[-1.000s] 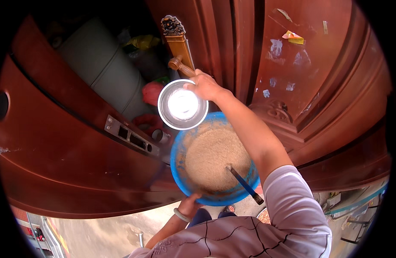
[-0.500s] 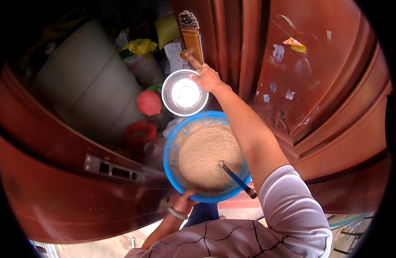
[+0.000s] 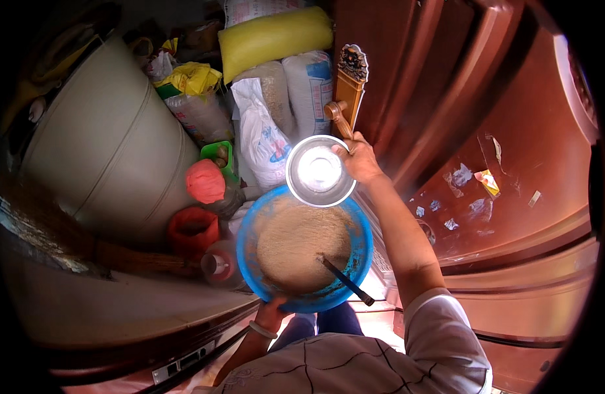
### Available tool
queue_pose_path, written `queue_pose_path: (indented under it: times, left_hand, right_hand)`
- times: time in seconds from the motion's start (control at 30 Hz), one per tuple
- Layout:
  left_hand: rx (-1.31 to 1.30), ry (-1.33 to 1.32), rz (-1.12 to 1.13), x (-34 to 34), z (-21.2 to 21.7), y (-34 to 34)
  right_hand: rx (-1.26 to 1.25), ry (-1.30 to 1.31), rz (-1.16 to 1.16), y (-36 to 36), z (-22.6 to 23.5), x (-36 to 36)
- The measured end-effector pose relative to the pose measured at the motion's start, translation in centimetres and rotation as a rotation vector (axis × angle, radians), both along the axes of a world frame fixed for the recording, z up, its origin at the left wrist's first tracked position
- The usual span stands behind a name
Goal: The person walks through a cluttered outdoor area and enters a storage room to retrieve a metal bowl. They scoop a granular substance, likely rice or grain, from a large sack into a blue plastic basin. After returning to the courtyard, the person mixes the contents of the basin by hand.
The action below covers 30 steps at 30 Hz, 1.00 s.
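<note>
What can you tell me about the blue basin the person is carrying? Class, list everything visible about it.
The blue basin is round and wide, and looks like plastic. It is held roughly level in front of the person's body, and the left hand grips its near rim from below. A pale brown, grainy mash nearly fills it, with smears on the inner wall. A dark stick-like utensil lies in the mash, its handle jutting over the near right rim. A steel bowl, held in the right hand, overlaps the far rim in this view.
</note>
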<state>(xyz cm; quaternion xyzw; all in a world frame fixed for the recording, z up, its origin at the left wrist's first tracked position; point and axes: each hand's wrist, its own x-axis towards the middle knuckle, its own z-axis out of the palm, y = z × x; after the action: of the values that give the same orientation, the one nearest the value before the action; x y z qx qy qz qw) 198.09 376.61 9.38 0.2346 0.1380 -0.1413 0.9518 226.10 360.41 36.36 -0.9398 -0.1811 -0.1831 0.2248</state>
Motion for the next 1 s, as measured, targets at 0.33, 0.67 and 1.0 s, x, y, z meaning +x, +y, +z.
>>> queue_pose_path:
  times: [0.33, 0.67, 1.0]
  left_hand:
    - [-0.067, 0.106, -0.022, 3.5, 5.3, 1.5]
    - [-0.047, 0.109, 0.082, 10.6, 13.5, 5.4]
    - [0.027, 0.075, -0.05, 16.3, 12.3, 14.7]
  right_hand:
    - [-0.119, -0.005, -0.139, -2.3, 4.8, 2.5]
    - [-0.231, -0.244, -0.14, -2.0, 9.2, 3.8]
    - [0.264, -0.272, -0.262, -0.2, 13.9, 4.7]
